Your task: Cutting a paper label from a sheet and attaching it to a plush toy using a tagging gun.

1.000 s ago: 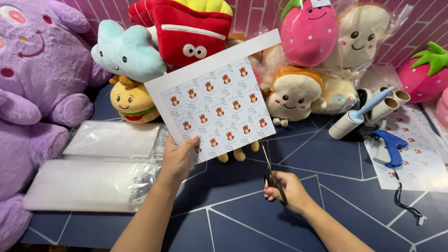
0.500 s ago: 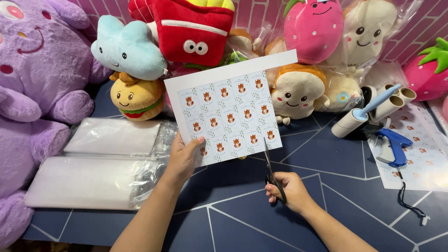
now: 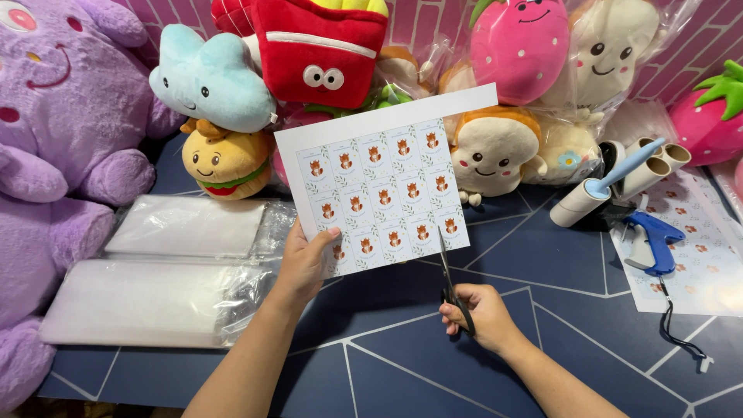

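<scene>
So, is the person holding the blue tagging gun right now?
No, the blue tagging gun lies untouched on the table; the right hand holds scissors and the left hand holds the sticker sheet.

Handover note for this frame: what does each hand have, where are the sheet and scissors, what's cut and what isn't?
Left hand: holds the sticker sheet by its lower left corner, above the dark blue table.
Right hand: grips the scissors, blades up at the sheet's bottom edge near the right columns.
Done: the blades meet the bottom edge; how deep the cut runs cannot be told.
Left: the printed grid looks whole, with no strip separated.
</scene>
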